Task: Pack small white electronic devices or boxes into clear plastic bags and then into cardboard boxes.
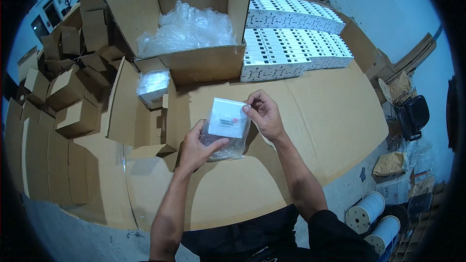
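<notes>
In front of me a small white box (pixel 226 119) stands partly inside a clear plastic bag (pixel 225 151), its top end above the bag. My left hand (pixel 196 148) is closed around the bag's lower left, thumb across the front. At the upper right corner, my right hand (pixel 264 116) pinches the box between thumb and fingers; whether it also grips the bag's edge I cannot tell. Left of my hands lies an open cardboard carton (pixel 141 126), with plastic-wrapped white boxes (pixel 154 87) at its far end.
Behind the carton a large cardboard box (pixel 204 65) holds crumpled clear bags (pixel 194 26). Rows of white boxes (pixel 291 48) are stacked at the back right. Several empty cartons (pixel 73 87) crowd the left. Cable spools (pixel 366 213) stand on the floor at right, beyond the cardboard-covered table (pixel 330 131).
</notes>
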`<act>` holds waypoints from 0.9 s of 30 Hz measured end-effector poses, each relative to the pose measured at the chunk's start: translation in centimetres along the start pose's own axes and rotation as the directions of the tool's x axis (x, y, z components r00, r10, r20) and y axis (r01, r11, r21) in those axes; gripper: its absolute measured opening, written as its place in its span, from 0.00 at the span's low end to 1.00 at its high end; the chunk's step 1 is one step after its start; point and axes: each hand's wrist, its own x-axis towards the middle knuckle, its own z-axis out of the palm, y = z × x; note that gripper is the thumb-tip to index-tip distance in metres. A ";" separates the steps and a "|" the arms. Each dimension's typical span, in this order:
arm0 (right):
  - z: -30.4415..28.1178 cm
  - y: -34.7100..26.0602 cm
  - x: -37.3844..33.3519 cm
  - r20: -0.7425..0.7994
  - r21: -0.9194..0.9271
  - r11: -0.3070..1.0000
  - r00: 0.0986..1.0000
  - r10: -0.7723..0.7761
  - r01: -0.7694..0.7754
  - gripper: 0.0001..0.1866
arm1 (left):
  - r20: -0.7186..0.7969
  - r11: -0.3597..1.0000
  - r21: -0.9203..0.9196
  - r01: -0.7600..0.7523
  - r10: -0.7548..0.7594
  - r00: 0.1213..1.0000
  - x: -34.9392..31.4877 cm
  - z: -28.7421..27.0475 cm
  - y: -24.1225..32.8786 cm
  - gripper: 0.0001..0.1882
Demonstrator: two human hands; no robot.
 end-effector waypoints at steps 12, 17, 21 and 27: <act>1.1 -0.6 -0.2 -0.074 0.102 0.984 0.985 0.155 -0.147 0.12 | -0.149 0.987 -0.156 0.046 -0.069 0.986 0.3 0.5 0.1 0.14; 0.8 0.0 -1.5 0.074 0.062 0.907 0.908 0.412 -0.416 0.15 | -0.194 0.974 -0.228 0.014 -0.059 0.979 0.5 0.8 0.0 0.16; 2.1 0.1 -1.6 0.017 0.005 0.908 0.908 0.419 -0.419 0.15 | -0.170 0.991 -0.131 -0.011 -0.012 0.985 0.6 0.9 -0.8 0.16; 3.7 1.3 -2.1 -0.090 0.186 0.924 0.931 0.355 -0.334 0.18 | -0.240 0.998 -0.044 -0.039 0.027 0.970 0.5 1.1 -0.4 0.20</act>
